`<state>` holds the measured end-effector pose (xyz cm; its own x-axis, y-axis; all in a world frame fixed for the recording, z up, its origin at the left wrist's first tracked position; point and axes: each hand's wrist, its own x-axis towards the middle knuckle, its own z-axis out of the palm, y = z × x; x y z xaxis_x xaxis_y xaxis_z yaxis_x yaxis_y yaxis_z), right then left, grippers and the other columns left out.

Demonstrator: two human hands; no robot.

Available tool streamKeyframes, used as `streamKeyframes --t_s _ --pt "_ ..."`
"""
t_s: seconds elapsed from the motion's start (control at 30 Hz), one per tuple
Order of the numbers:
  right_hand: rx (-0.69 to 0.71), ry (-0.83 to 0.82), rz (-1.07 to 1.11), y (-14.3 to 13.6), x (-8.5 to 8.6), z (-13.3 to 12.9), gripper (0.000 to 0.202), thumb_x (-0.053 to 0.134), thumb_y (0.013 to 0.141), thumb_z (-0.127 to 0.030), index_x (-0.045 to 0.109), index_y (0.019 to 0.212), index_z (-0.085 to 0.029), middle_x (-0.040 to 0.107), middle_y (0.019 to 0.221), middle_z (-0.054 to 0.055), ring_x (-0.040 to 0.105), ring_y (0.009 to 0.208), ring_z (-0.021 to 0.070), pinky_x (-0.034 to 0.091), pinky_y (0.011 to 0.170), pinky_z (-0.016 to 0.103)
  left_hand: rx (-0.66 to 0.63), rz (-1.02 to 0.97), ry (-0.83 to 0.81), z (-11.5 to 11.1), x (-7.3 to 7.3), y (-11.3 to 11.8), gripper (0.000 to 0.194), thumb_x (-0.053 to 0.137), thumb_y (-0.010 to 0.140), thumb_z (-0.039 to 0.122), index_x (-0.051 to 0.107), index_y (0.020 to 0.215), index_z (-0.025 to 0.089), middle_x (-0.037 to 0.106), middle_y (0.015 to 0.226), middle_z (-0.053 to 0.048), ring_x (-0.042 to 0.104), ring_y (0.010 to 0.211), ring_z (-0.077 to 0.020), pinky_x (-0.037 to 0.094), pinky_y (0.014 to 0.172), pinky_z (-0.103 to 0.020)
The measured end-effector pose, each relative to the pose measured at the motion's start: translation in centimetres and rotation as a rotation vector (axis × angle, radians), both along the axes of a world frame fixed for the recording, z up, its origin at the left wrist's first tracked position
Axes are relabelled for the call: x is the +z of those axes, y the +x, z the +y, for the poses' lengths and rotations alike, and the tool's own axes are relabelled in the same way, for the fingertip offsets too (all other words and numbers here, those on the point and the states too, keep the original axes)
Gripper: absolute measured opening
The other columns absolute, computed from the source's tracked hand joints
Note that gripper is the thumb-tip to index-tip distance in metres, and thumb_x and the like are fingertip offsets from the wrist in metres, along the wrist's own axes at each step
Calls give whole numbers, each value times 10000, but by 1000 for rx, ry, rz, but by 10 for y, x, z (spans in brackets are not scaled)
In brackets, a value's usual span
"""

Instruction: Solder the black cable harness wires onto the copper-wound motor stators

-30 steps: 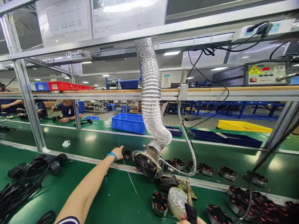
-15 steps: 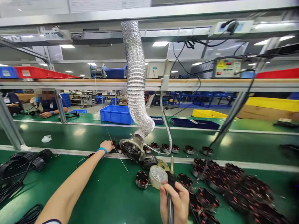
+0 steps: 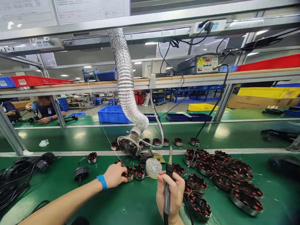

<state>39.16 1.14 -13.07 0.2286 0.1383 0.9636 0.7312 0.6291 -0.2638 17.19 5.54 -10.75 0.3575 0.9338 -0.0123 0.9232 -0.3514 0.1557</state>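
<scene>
My left hand (image 3: 114,175), with a blue band at the wrist, is closed around the near edge of a motor stator (image 3: 128,175) with red-brown copper windings; some fingertips are hidden. Another stator (image 3: 139,171) lies just right of it. My right hand (image 3: 170,190) grips a soldering iron (image 3: 167,193), its metal tip pointing up. Behind the iron stands a round tub (image 3: 153,168) holding silvery, crumpled material. A thin wire (image 3: 109,139) slants down toward my left hand.
A fume hood (image 3: 129,143) hangs from a silver duct (image 3: 124,72) over the bench. Many stators (image 3: 225,168) crowd the right side. More stand along the back strip. Black cabled parts (image 3: 21,172) lie left. A soldering station (image 3: 207,63) sits on the shelf. Co-workers sit far left.
My left hand has come back from the rear strip to the near bench, now with a stator at its fingers. The right hand still holds the soldering iron upright. The view has shifted slightly.
</scene>
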Motion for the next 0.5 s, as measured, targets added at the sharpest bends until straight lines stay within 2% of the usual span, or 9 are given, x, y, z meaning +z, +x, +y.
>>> streamKeyframes --t_s 0.1,0.17,0.2,0.23,0.3,0.33,0.43,0.5 --pt "-23 5 -10 1 -1 3 60 547 945 -185 596 914 -171 553 928 87 578 802 181 475 702 329 -163 -86 4 -4 0 17 372 659 796 397 676 1147 276 633 1123 -91 641 967 -275 486 825 -334" --pt "-41 19 -3 1 -1 5 69 556 943 -198 599 903 -163 558 917 87 577 783 179 468 693 328 -281 -144 -12 3 8 8 346 629 811 309 672 1153 281 645 1159 -57 647 968 -226 484 842 -287" --pt "-47 26 -1 1 -1 5 74 561 942 -201 602 898 -159 562 913 88 578 780 179 465 693 328 -286 -150 -22 9 13 0 306 611 809 258 694 1103 279 671 1125 -28 655 941 -194 483 831 -251" --pt "-50 37 -4 0 -1 5 79 564 941 -203 605 893 -154 568 907 89 578 778 180 462 693 327 -250 -140 -27 17 19 -11 267 587 807 216 716 1036 267 700 1056 -6 663 896 -166 484 804 -222" --pt "-55 53 -20 -1 0 6 98 565 942 -209 613 883 -146 582 897 95 584 777 182 461 690 322 -78 -76 -4 39 30 -35 240 528 816 165 729 930 228 726 908 -1 668 824 -149 486 755 -208" --pt "-58 62 -27 -1 -1 6 110 564 944 -215 616 878 -144 591 892 99 589 777 184 463 687 320 13 -45 29 51 35 -45 255 493 833 156 723 930 210 725 899 -19 667 839 -161 487 761 -224" --pt "-73 114 -60 2 -4 10 134 577 937 -240 625 853 -148 617 867 104 607 761 192 475 663 316 235 35 130 89 41 -63 278 456 892 207 670 1069 187 684 1082 -100 632 1011 -226 481 852 -311" --pt "-77 129 -93 5 -7 15 131 597 924 -252 634 838 -161 634 842 95 619 743 196 485 645 317 355 101 140 112 39 -65 310 538 893 313 621 1157 174 639 1168 -136 601 1075 -268 483 884 -384"
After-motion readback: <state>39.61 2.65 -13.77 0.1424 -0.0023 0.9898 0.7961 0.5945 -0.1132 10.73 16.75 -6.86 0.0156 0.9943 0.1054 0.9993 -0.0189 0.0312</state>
